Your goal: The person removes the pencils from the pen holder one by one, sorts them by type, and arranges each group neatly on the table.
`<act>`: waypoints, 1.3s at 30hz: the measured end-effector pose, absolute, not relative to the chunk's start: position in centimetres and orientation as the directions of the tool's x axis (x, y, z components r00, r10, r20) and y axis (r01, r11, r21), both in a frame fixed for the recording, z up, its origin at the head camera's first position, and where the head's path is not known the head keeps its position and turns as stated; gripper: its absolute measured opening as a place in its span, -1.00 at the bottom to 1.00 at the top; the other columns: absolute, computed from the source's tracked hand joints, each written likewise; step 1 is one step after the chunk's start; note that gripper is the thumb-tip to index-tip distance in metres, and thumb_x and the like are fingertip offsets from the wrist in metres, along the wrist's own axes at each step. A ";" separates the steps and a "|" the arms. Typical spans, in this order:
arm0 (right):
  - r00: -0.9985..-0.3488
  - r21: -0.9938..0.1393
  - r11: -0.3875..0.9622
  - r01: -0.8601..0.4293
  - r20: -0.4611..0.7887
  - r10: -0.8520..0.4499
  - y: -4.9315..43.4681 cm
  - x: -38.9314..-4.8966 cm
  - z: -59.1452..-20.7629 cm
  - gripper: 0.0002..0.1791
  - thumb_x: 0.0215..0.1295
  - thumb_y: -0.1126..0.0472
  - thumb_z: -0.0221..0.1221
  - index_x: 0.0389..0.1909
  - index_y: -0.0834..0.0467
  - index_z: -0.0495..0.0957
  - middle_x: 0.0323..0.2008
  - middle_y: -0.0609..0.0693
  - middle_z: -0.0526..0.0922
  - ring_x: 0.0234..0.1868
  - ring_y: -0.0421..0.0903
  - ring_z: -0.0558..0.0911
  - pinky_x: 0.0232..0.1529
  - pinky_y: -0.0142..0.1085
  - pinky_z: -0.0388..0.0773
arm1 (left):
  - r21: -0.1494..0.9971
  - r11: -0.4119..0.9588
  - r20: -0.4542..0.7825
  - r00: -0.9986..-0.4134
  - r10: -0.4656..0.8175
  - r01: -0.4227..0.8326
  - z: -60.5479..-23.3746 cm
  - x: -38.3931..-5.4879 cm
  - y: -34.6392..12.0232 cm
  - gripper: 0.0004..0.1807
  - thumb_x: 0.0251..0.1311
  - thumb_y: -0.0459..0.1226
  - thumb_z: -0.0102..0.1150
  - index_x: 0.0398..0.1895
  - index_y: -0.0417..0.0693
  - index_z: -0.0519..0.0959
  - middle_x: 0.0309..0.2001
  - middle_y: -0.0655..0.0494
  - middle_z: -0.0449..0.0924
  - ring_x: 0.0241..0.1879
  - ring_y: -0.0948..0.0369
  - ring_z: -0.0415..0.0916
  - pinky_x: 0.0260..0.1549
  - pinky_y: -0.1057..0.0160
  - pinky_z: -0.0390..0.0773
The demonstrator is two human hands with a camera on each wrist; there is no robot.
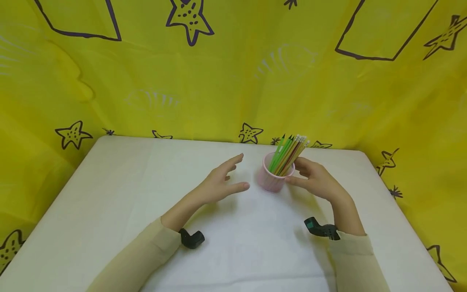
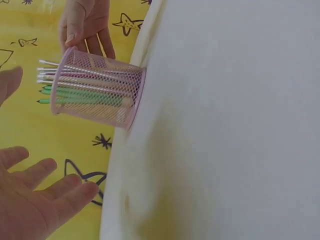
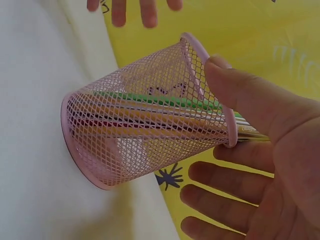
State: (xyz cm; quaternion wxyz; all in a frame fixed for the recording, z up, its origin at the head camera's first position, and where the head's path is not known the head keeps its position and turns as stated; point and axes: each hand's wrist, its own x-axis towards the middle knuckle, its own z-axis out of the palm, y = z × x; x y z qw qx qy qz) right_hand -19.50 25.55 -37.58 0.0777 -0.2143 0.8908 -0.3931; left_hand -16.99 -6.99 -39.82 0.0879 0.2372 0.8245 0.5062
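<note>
With the right grip [image 1: 316, 177], pinching the pink cup [image 1: 271, 181] by its rim [image 3: 231, 131], already filled with pencils [image 1: 279, 155], towards the desk's [image 1: 127, 194] one o'clock; with the left grip [image 1: 218, 183] spread, holding nothing; apparently past the grasp, yet to let go

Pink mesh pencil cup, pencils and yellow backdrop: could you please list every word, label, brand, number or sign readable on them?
Readable text: none.
Pencils: possible marks on one in the right wrist view, too small to read.
Pink mesh pencil cup: no lettering visible.
Yellow backdrop: drawn stars, no words.
</note>
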 end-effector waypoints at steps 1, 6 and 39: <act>-0.896 -0.748 0.586 -0.311 0.024 -0.444 25.5 -19.5 -37.7 -0.26 0.30 0.10 0.33 0.41 0.29 0.29 0.34 0.23 0.44 0.34 0.23 0.44 0.31 0.19 0.37 | 0.901 0.343 0.081 -0.880 0.467 0.265 -39.9 -17.3 -6.6 -0.08 0.25 -0.02 0.33 0.58 0.14 0.05 0.54 0.09 0.13 0.48 -0.06 0.16 0.37 -0.06 0.31; -0.897 -0.806 0.530 -0.264 0.002 -0.442 24.9 -19.6 -38.1 -0.18 0.22 0.14 0.40 0.43 0.28 0.26 0.32 0.24 0.46 0.26 0.24 0.53 0.21 0.15 0.48 | 0.949 0.269 0.036 -0.906 0.422 0.162 -40.3 -18.5 -5.1 -0.12 0.22 -0.13 0.37 0.55 0.06 0.13 0.47 -0.05 0.26 0.42 -0.11 0.27 0.31 -0.07 0.40; -0.874 -0.894 0.380 -0.236 0.025 -0.485 21.0 -18.8 -39.6 -0.22 0.21 0.26 0.39 0.41 0.25 0.26 0.24 0.27 0.50 0.14 0.22 0.61 0.05 -0.20 0.66 | 0.946 0.248 0.078 -0.888 0.452 0.209 -41.2 -17.6 -6.6 -0.29 0.25 -0.20 0.33 0.44 0.02 0.26 0.37 -0.08 0.39 0.27 -0.12 0.45 0.20 -0.05 0.52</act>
